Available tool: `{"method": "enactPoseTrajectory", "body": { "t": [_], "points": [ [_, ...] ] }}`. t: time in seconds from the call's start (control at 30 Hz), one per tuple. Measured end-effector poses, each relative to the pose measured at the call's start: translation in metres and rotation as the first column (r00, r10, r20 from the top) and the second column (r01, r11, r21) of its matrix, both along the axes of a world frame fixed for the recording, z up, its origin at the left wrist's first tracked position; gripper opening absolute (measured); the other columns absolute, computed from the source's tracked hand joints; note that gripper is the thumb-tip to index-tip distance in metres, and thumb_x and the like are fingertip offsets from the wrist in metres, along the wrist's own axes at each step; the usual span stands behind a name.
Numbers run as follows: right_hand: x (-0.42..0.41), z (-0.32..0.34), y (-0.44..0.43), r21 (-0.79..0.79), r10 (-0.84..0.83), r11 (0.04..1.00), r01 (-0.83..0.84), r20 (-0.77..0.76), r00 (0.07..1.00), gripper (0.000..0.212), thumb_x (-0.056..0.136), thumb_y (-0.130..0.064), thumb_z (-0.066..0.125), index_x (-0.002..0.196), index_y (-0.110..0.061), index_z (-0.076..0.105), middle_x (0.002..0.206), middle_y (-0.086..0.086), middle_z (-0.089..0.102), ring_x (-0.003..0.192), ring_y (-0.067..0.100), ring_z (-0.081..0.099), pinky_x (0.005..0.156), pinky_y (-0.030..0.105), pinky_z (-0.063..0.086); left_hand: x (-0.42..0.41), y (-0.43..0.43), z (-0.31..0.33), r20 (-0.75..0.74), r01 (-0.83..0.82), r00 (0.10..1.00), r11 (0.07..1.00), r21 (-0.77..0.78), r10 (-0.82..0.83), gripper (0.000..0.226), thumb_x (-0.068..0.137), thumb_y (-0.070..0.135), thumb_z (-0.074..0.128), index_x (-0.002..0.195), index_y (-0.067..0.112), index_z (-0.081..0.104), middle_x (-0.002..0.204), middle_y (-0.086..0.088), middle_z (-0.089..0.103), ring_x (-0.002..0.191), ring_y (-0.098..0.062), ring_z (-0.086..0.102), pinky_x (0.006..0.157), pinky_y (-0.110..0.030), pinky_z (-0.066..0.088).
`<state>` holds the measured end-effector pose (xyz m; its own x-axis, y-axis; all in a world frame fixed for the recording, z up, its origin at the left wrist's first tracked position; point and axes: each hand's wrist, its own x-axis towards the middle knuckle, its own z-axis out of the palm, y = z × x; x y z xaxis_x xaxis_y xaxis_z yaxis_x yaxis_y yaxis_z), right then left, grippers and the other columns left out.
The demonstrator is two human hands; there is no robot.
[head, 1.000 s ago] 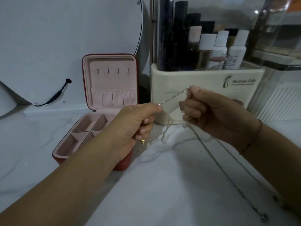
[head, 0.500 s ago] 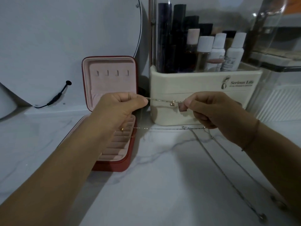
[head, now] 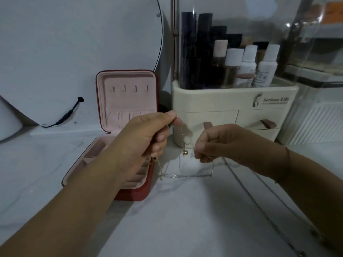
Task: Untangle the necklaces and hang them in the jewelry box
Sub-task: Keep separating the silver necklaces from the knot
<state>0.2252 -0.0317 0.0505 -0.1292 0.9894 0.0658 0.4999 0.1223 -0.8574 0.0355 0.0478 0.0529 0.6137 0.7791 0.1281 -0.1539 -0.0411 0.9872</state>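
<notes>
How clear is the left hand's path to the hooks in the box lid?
Probably clear: the left hand pinches the necklace just below the hooks, the lid stands open, and nothing lies between.

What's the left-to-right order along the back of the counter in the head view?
cable → jewelry box → organizer → ribbed panel
</notes>
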Motion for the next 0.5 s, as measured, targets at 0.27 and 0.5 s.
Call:
{"method": "enactPoseTrajectory", "body": {
  "t": [0.27,0.5],
  "points": [
    [-0.003,-0.008,0.005,0.106,-0.014,0.994,0.007,0.062,0.998,0.018,0.086,-0.011,0.067,0.104,-0.016,0.069,0.101,0.003,0.07,0.092,0.009,0.067,0.085,0.017,0.051,0.003,-0.009,-0.002,-0.01,0.088,0.996,0.991,0.102,-0.088,0.023,0.079,0.036,0.06,0.073,0.017,0.072,0.052,0.001,0.042,0.04,-0.01,0.033,0.038,-0.019,0.03],
    [-0.007,-0.017,0.005,-0.037,0.135,0.989,-0.141,-0.142,0.981,0.025,0.092,-0.01,0.056,0.115,-0.003,0.063,0.11,0.014,0.069,0.102,0.022,0.065,0.09,0.034,0.052,0.003,-0.01,-0.002,0.07,0.156,0.984,0.983,0.097,-0.163,0.025,0.083,0.031,0.055,0.072,0.015,0.071,0.052,0.002,0.042,0.038,-0.008,0.034,0.037,-0.018,0.031]
  ]
}}
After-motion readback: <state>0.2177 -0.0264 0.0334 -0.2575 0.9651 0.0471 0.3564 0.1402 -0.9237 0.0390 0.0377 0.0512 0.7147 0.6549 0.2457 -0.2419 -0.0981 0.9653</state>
